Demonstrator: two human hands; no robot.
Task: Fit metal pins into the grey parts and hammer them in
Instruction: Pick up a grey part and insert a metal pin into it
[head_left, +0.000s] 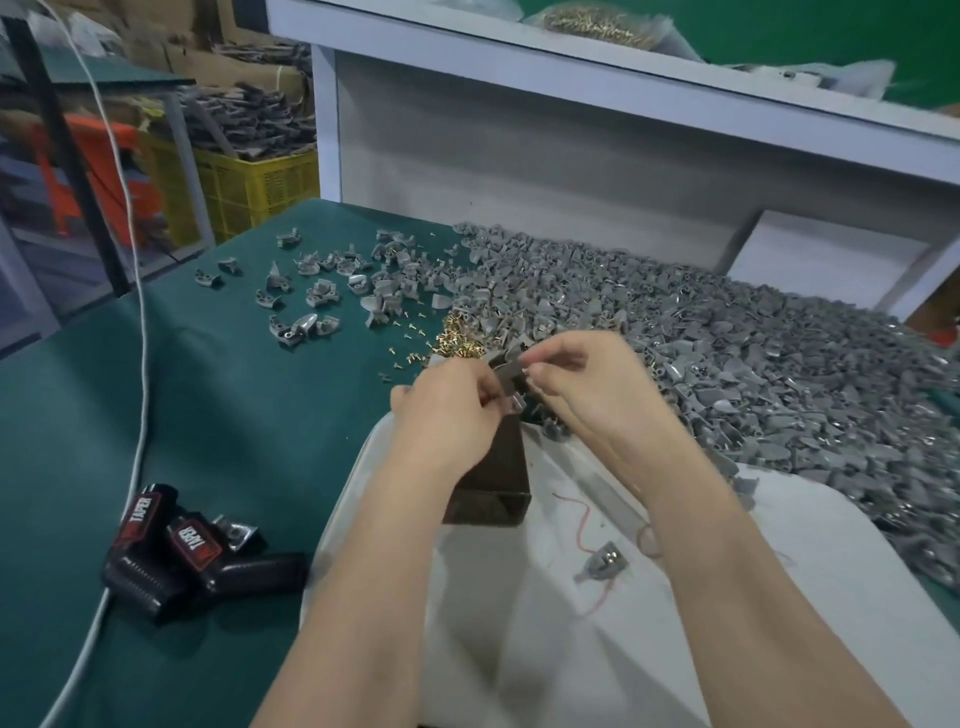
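Note:
Both hands meet over the top of a dark metal block (493, 483) that stands on a white cloth (519, 597). My left hand (447, 405) and my right hand (587, 379) pinch a small grey part (506, 366) between their fingertips, just above the block. Whether a pin sits in the part is hidden by the fingers. A small heap of brass pins (457, 338) lies just beyond the hands. A huge pile of loose grey parts (727, 353) covers the right of the green table.
Scattered grey parts (332, 280) lie at the table's far left. Black tools marked TAPER (176, 556) and a white cable (140, 364) lie at the near left. One grey part (602, 561) rests on the cloth. A white shelf (571, 130) rises behind; a yellow crate (254, 182) stands beyond the table.

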